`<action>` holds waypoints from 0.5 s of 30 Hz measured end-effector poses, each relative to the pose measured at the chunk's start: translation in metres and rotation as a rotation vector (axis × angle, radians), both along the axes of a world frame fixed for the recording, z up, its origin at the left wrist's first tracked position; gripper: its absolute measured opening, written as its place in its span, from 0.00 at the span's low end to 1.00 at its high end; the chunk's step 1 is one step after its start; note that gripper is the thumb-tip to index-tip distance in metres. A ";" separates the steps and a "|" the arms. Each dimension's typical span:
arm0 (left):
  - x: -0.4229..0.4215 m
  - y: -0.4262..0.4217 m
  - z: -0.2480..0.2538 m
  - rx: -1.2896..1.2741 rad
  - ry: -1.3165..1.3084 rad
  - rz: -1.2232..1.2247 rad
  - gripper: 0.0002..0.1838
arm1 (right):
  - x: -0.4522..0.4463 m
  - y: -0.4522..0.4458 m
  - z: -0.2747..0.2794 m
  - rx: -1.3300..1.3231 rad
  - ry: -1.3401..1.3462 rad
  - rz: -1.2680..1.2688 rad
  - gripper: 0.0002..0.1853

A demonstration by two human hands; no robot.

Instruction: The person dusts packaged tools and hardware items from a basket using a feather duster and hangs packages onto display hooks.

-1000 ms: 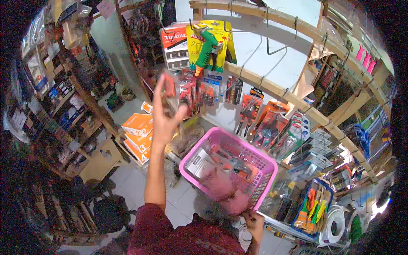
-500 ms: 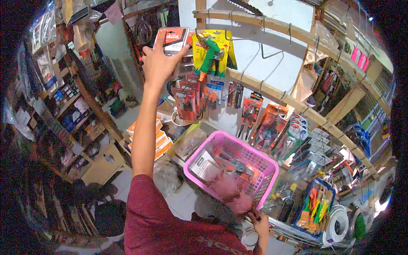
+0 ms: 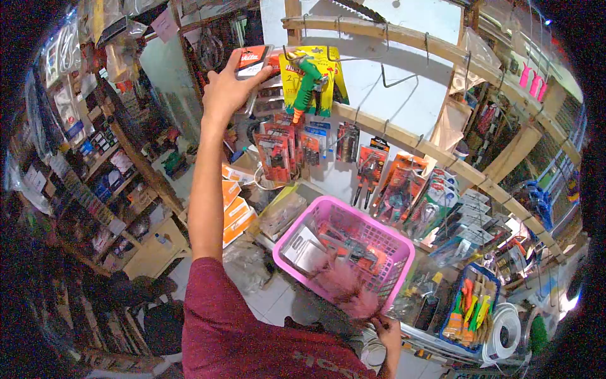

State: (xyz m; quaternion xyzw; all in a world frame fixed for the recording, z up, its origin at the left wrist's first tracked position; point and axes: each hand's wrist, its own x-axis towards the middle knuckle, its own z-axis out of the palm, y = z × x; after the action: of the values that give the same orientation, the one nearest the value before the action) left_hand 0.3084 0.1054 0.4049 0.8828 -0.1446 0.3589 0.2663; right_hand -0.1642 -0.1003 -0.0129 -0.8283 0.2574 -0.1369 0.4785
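Raised from its position one second ago, our left hand (image 3: 224, 95) now grips the red-topped pack (image 3: 254, 55) by its edges, beside the yellow card (image 3: 291, 88) bearing a green nozzle (image 3: 306, 88). Our right hand (image 3: 387, 331) is closed at the end of the pink duster (image 3: 344, 284), which overlaps the near rim of the pink basket (image 3: 372, 220). We see packaged tools (image 3: 353, 246) inside; orange boxes (image 3: 238, 221) sit to its left, brushes (image 3: 468, 309) to its right.
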 end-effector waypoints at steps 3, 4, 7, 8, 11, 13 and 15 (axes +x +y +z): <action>0.006 0.004 -0.004 0.047 0.024 -0.007 0.50 | -0.004 -0.006 -0.016 0.029 0.040 0.025 0.10; 0.008 0.005 -0.006 0.061 0.029 -0.013 0.50 | -0.004 -0.007 -0.017 0.030 0.039 0.028 0.10; 0.005 0.003 -0.015 0.032 0.038 -0.032 0.51 | -0.005 -0.010 -0.028 0.049 0.017 0.025 0.11; -0.001 0.001 -0.017 0.036 0.076 -0.018 0.51 | -0.006 -0.012 -0.032 0.058 0.006 0.022 0.12; 0.010 -0.006 -0.033 -0.002 0.064 -0.065 0.51 | -0.009 -0.016 -0.033 0.063 0.069 0.052 0.11; 0.013 -0.011 -0.037 -0.043 0.053 -0.107 0.52 | -0.007 -0.013 -0.020 0.073 0.068 0.046 0.11; 0.012 -0.019 -0.042 -0.075 0.031 -0.088 0.53 | -0.006 -0.012 -0.014 0.047 0.078 0.042 0.11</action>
State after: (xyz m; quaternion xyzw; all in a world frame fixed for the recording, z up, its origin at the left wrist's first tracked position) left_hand 0.3207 0.0867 0.3634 0.8704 -0.1655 0.3384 0.3169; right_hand -0.1705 -0.1124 -0.0271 -0.8267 0.2614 -0.0885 0.4903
